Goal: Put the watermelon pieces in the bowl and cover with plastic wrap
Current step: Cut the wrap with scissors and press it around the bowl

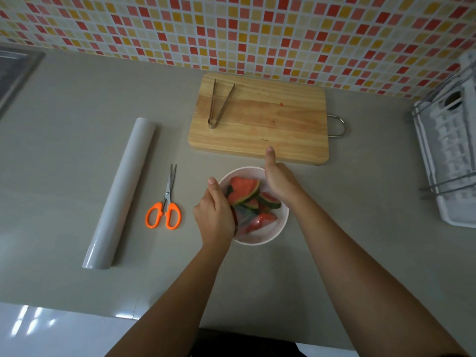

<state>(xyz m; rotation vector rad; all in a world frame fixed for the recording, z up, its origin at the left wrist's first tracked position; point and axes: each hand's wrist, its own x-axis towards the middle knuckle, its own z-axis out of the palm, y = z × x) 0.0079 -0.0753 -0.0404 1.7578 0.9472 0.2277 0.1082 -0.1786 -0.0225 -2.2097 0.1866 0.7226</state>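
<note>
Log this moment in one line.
melon in bowl; film partly over it; left hand grips film; right hand on rim, grip unseen; roll, scissors aside

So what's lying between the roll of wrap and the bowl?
The orange-handled scissors lie on the counter between the roll of wrap and the bowl, with their blades pointing toward the wall. The head view shows it.

My grey table (67,155) is carrying five things: the plastic wrap roll (121,191) is lying at my left, orange-handled scissors (166,202) just beside it, the wooden cutting board (270,119) is sitting at the back, the bowl (257,239) (white, nearest me) just before it, and a dish rack (448,155) is standing far right.
</note>
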